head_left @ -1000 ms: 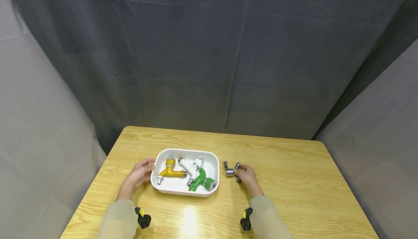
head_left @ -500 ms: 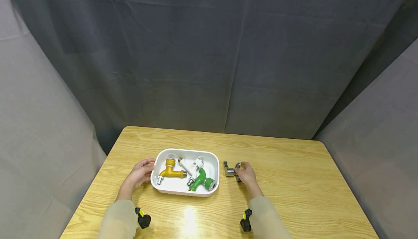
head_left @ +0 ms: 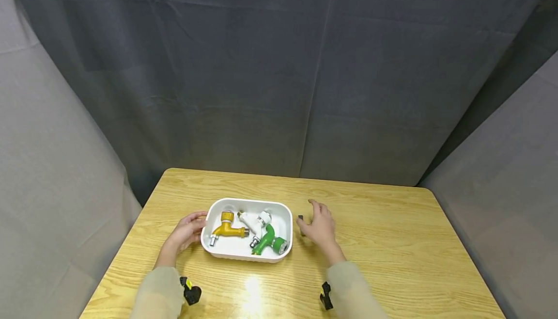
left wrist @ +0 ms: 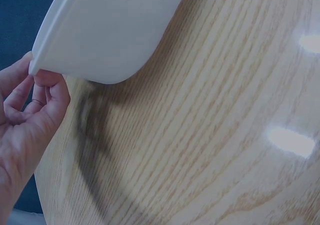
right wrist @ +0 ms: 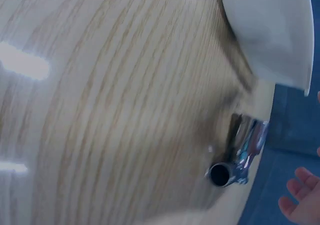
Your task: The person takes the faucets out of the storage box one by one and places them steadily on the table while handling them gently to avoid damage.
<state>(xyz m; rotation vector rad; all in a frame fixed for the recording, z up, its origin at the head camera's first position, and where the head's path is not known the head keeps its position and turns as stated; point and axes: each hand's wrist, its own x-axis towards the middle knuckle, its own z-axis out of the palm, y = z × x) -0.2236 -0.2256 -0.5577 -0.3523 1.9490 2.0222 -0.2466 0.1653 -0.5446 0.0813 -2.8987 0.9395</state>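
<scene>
My left hand [head_left: 185,231] is at the left end of a white tray [head_left: 244,257]. In the left wrist view its thumb and fingers pinch the tray's rim [left wrist: 45,45]. Inside lie a yellow tap [head_left: 228,231], a white tap [head_left: 250,222] and a green tap [head_left: 269,240], the green one overlapping the white. To the right of the tray, a chrome tap [right wrist: 242,147] lies on the table. Over it, my right hand [head_left: 321,227] is spread with nothing between the fingers, hiding most of the tap in the head view.
The wooden table [head_left: 392,251] has rounded far corners. A dark grey curtain [head_left: 261,91] hangs behind it, with lighter cloth [head_left: 56,164] along the sides. Black wrist-worn devices [head_left: 191,292] sit at both sleeves.
My right hand has released the chrome tap, spread its fingers and shifted slightly up and left over it. My left hand and the tray have not moved.
</scene>
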